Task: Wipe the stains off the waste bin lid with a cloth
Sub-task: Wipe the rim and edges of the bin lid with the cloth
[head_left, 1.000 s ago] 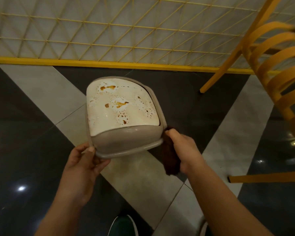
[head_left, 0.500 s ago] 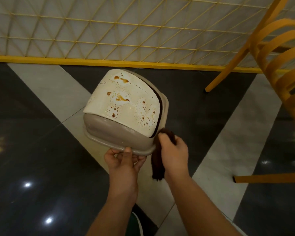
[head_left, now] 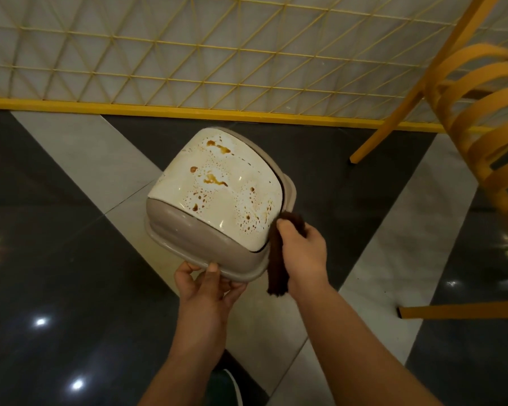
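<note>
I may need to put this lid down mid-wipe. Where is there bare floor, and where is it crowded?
Bare patches: the dark floor left of the lid, and the pale floor strip between the cloth and the yellow chair. It is crowded at right, among the chair's legs, and along the yellow mesh fence behind.

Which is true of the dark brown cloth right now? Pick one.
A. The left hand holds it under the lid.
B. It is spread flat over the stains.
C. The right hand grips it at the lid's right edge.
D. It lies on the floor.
C: the right hand grips the dark brown cloth against the right edge of the waste bin lid, while the left hand holds the lid's lower rim and the brown stains remain uncovered.
</note>
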A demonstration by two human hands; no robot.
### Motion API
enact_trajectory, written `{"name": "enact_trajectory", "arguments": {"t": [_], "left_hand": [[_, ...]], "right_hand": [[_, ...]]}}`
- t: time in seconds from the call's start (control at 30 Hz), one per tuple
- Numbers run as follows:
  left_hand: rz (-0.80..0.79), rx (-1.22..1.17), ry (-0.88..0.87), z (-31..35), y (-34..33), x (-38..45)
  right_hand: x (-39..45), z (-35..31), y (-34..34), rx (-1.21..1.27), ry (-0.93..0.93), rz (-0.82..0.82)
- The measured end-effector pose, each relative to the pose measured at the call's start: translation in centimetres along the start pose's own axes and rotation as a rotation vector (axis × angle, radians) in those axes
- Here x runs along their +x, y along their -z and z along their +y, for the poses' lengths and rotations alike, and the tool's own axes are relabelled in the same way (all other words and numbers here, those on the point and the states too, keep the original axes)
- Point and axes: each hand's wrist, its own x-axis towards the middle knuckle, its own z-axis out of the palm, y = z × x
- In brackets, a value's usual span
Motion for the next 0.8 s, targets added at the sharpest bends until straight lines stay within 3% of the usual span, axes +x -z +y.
{"name": "enact_trajectory", "arguments": {"t": [0.07, 0.3, 0.47, 0.63, 0.8], "left_hand": [[-0.011, -0.030, 0.003, 0.4, 0.4, 0.4], [0.228, -0.035, -0.075, 0.1, 0.7, 0.1], [0.208, -0.009, -0.105, 0.6, 1.1, 0.8], [0.175, 0.008, -0.108, 0.3, -0.1, 0.4], [0.184, 0.019, -0.110, 0.6, 0.2, 0.6]], "right_hand": [[0.3, -0.5, -0.2, -0.003, -0.004, -0.020], [-4.7, 5.1, -1.4, 0.119, -0.084, -0.009], [-4.2, 3.7, 0.2, 0.099, -0.080, 0.012], [-2.3, 3.1, 0.9, 0.108, 0.070, 0.120], [-4.8, 6.4, -0.6, 0.107, 0.056, 0.053]]}}
